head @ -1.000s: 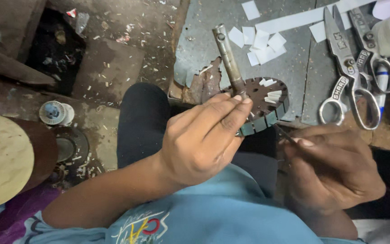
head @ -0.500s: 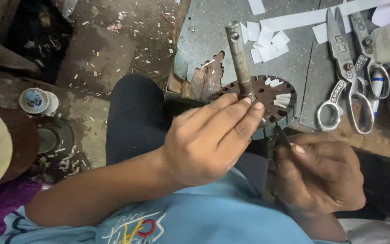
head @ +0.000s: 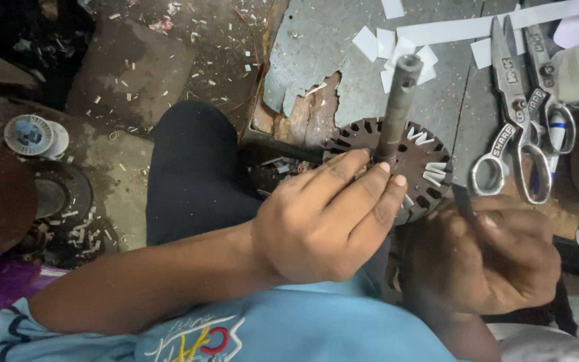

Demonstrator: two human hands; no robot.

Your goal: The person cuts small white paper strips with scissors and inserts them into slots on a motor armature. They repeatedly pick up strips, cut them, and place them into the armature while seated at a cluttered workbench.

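A dark round slotted metal core (head: 418,155) on a grey steel shaft (head: 397,106) rests above my lap, the shaft pointing up toward me. My left hand (head: 330,218) grips the core from the near side, fingertips on its face beside the shaft. White paper strips sit in some of the slots on its right side (head: 433,173). My right hand (head: 487,258) is closed around a thin dark tool (head: 462,201) whose tip reaches the core's lower right edge.
Two pairs of metal scissors (head: 514,137) lie on the worn grey bench (head: 343,47) to the right, among cut white paper pieces (head: 397,50). A wire spool (head: 31,136) sits on the littered floor at left. My dark-trousered knee (head: 192,167) is below the bench edge.
The core and shaft have been tilted and turned so the shaft now points up toward the camera. My left hand shifted its grip lower on the core; the right hand stayed close with the tool.
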